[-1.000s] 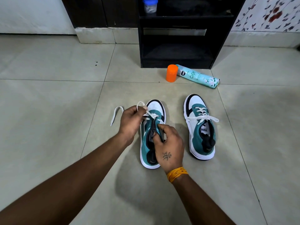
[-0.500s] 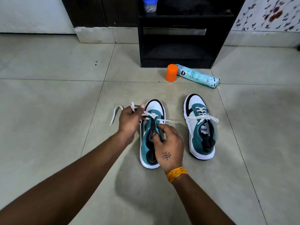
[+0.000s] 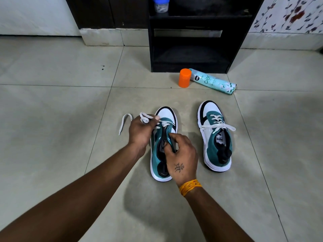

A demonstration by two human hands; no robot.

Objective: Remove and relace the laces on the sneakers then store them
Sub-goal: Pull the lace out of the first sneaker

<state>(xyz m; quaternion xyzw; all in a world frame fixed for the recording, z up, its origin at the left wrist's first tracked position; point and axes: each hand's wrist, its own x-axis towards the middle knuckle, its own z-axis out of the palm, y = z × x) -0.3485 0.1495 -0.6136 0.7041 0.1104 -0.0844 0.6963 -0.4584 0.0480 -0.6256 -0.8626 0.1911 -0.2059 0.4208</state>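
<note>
Two teal, white and black sneakers stand side by side on the tiled floor. The left sneaker (image 3: 167,117) has its white lace (image 3: 125,122) partly pulled out, with a loose end trailing to the left on the floor. My left hand (image 3: 141,131) pinches that lace beside the shoe's toe end. My right hand (image 3: 181,156) grips the tongue and the eyelet edge of the same shoe. The right sneaker (image 3: 215,137) stays fully laced, its bow tied, apart from both hands.
A black shelf unit (image 3: 192,55) stands against the wall behind the shoes. In front of it an orange capped container (image 3: 184,78) stands upright, and a teal spray can (image 3: 213,81) lies on its side. A small blue-lidded jar (image 3: 161,4) sits on the shelf.
My left hand has drawn the lace a little to the left and up, and the loop above its fingers has shifted. My right hand and both shoes stay put.
</note>
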